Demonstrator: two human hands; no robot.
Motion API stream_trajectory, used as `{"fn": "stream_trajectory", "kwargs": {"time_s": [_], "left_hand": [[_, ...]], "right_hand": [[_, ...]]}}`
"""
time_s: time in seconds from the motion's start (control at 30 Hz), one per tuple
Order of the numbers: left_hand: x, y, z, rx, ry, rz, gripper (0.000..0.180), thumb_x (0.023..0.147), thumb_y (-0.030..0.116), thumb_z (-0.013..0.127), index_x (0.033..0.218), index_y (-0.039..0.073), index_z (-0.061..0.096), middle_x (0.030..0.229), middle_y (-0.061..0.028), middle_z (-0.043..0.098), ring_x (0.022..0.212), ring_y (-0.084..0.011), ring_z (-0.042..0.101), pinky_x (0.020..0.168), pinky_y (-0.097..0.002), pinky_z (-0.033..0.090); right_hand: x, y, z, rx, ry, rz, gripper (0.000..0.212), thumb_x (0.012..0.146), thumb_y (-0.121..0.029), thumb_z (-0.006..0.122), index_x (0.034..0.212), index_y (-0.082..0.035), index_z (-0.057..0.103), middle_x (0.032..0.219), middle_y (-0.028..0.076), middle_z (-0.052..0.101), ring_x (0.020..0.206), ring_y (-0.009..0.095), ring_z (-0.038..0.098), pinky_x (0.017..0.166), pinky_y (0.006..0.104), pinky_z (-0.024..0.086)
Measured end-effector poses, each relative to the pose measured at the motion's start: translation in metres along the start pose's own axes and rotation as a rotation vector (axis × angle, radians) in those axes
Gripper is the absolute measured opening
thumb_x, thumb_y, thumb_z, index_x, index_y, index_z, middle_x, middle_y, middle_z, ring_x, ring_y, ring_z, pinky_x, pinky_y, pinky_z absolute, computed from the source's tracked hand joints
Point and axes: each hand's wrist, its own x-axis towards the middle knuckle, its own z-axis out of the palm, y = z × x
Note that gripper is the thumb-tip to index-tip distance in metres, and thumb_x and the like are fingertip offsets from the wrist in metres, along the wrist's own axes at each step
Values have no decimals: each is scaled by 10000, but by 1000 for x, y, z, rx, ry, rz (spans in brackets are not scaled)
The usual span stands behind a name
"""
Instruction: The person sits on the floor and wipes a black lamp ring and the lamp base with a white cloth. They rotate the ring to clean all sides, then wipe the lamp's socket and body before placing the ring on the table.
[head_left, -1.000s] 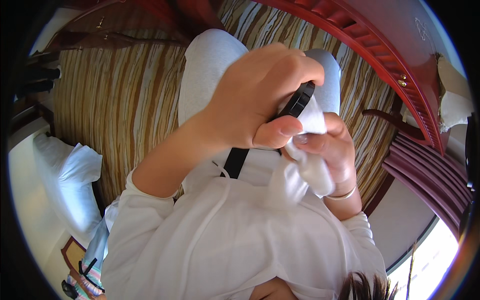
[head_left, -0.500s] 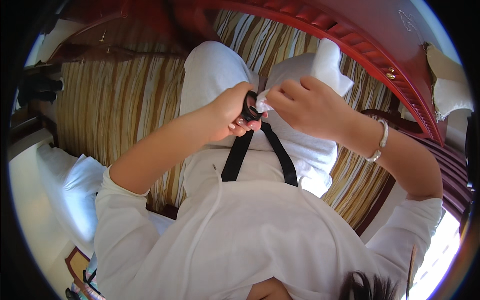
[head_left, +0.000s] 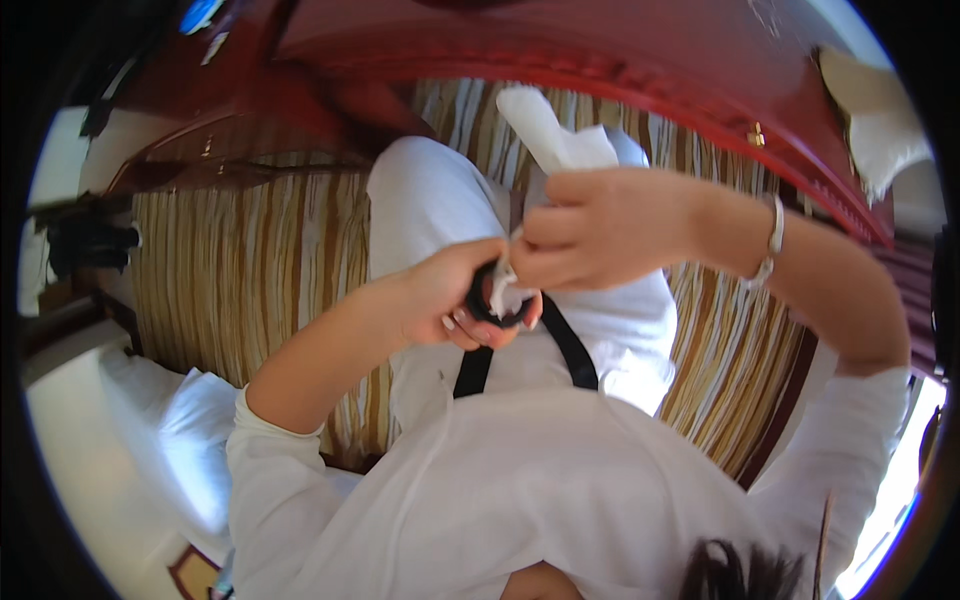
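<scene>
My left hand point(head_left: 448, 298) is closed round a black ring-shaped object point(head_left: 480, 314) with a round opening, held above my lap. My right hand point(head_left: 600, 225) pinches a white tissue or soft cloth point(head_left: 555, 140). One end of it pokes into the opening, while the rest sticks out beyond my knuckles on the far side. Below the hands, two black straps point(head_left: 567, 345) lie against my white clothing; whether they join the ring-shaped object is hidden by my fingers.
Red wooden furniture point(head_left: 560, 50) with a brass knob point(head_left: 757, 134) curves along the far side. A brown and gold striped carpet point(head_left: 250, 280) covers the floor. White bedding point(head_left: 195, 440) is at the left, and a cream cloth point(head_left: 880, 120) hangs at far right.
Both hands have come nearer my body. The right hand has turned, swinging the loose tissue end to the left, and the inner end now sits in the ring's opening. The view has tilted.
</scene>
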Motion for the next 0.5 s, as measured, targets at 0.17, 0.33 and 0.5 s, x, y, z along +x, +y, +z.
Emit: {"fn": "stream_trajectory", "kwargs": {"time_s": [0.17, 0.33, 0.5], "left_hand": [[-4, 2, 6, -95, 111, 127, 536, 885, 478, 301, 804, -2, 525, 488, -75, 413, 350, -66, 206, 303, -186, 162], [-27, 4, 21, 83, 500, 559, 498, 898, 493, 300, 880, 57, 541, 571, -86, 501, 414, -96, 345, 344, -211, 212], [-19, 12, 42, 467, 863, 1082, 504, 935, 454, 225, 872, 59, 531, 674, -15, 534, 486, -66, 410, 386, -194, 247]], "right_hand": [[10, -5, 0, 35, -31, 98, 86, 790, -175, 581, 846, -110, 575, 854, -34, 485, 809, 131, 504, 665, 257, 411], [11, -15, -3, 177, 49, 421, 187, 781, -151, 566, 939, -121, 661, 979, 5, 529, 903, 163, 540, 686, 300, 488], [24, -32, 1, 509, 322, 775, 225, 764, -74, 569, 968, -88, 662, 931, 51, 538, 843, 208, 570, 675, 348, 495]]}}
